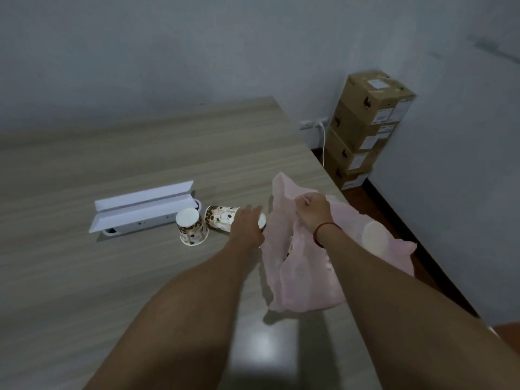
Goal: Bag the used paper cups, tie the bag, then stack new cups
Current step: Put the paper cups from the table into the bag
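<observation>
A pink plastic bag lies open on the wooden table near its right edge, with at least one cup showing through it. My right hand pinches the bag's upper rim and holds it up. One brown-dotted paper cup stands upside down on the table. A second dotted cup lies on its side beside it. My left hand is over that lying cup, fingers spread, touching or just above its right end. Whether it grips the cup I cannot tell.
A white socket box with its lid flipped open is set into the table behind the cups. Stacked cardboard boxes stand on the floor by the wall, beyond the table's right edge, next to a wall outlet with a white cable.
</observation>
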Demonstrator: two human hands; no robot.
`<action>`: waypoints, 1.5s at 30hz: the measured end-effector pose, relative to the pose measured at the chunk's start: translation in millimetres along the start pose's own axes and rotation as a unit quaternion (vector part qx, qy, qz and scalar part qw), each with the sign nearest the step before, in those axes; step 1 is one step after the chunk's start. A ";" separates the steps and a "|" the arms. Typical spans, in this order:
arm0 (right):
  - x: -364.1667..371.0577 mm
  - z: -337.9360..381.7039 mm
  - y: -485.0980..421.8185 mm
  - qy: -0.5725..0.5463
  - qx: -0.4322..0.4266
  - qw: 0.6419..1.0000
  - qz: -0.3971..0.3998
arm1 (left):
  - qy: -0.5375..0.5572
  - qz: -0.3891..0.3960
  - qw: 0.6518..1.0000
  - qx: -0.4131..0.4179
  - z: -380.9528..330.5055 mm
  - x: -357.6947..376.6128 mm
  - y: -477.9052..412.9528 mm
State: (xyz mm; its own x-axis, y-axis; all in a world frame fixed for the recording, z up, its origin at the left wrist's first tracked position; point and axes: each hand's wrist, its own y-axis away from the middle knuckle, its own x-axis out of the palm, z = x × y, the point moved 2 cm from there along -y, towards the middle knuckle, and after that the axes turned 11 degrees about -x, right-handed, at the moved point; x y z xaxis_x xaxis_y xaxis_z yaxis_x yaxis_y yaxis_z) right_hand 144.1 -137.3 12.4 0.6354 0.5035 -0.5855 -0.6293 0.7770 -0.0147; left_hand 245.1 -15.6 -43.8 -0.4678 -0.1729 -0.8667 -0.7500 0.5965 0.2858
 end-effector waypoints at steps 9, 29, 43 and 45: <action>-9.7 -5.9 4.1 0.020 0.005 1.000 -0.009 | 0.150 -0.041 0.983 -0.099 -5.4 -7.2 7.8; -114.5 19.1 66.0 -0.029 -0.034 0.997 -0.061 | 0.499 0.086 0.831 -0.230 -108.3 -2.0 118.3; -24.9 24.7 13.2 -0.012 -0.016 1.000 -0.017 | 0.282 -0.074 0.931 -0.218 -3.7 -38.7 29.6; -3.1 21.4 -0.9 -0.012 0.003 1.000 -0.002 | 0.234 -0.093 0.944 -0.213 9.0 -38.4 15.5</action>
State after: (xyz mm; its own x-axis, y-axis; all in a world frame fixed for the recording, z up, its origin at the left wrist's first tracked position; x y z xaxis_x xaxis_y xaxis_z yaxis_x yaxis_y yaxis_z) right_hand 152.3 -131.5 31.5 0.6488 0.5095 -0.5652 -0.6239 0.7814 -0.0118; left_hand 255.6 7.3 -9.8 -0.3900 -0.6309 -0.6707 -0.9129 0.1696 0.3713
